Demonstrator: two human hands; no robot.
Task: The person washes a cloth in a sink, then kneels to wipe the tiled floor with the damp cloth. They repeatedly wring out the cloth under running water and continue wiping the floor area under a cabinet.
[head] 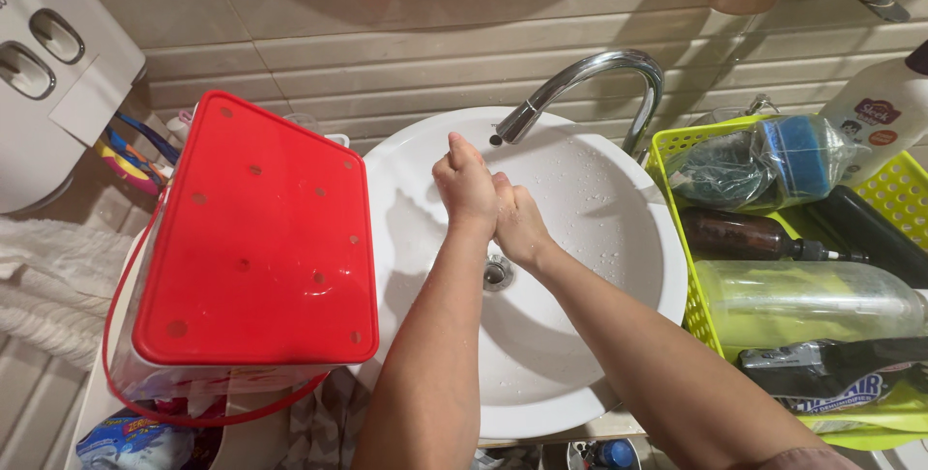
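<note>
My left hand (467,186) and my right hand (522,224) are pressed together over the white round sink (599,190), just below the spout of the curved chrome tap (590,78). The left hand's fingers point up toward the spout; the right hand lies against its side. Neither hand holds anything. No water stream is visible from the tap. Water drops dot the basin, and the metal drain (497,273) shows between my forearms.
A white container with a red lid (256,233) and red handle stands left of the sink. A yellow-green basket (696,306) on the right holds bottles and packets. A white bottle (884,112) stands behind it. Toothbrushes (135,146) and a towel (43,286) lie far left.
</note>
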